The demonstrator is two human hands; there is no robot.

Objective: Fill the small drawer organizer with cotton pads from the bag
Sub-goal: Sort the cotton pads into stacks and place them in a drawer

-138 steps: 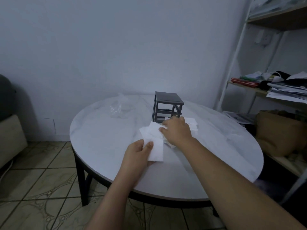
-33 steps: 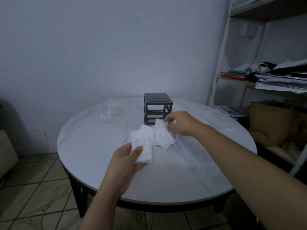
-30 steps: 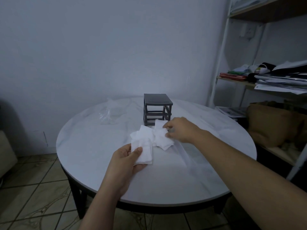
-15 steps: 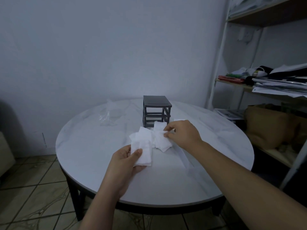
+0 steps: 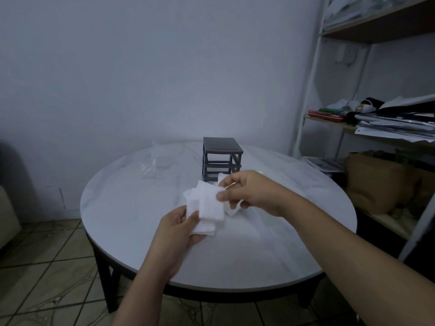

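Round marbled table (image 5: 270, 250) — soft square cotton pads (image 5: 208, 205) between both hands

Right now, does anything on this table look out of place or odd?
Mildly. The drawer organizer is a bare frame with no drawers visible in it. Loose cotton pads lie on the table instead of inside. The left hand and right hand both grip pads. Nothing looks spilled or damaged.

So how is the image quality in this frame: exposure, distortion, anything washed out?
Head view: dim with a bluish cast; wide-angle bending bows the white metal shelf post; the white cotton pads held by both hands are washed out, nearly textureless; the small dark grey drawer organizer stays sharp, its interior lost in shadow.
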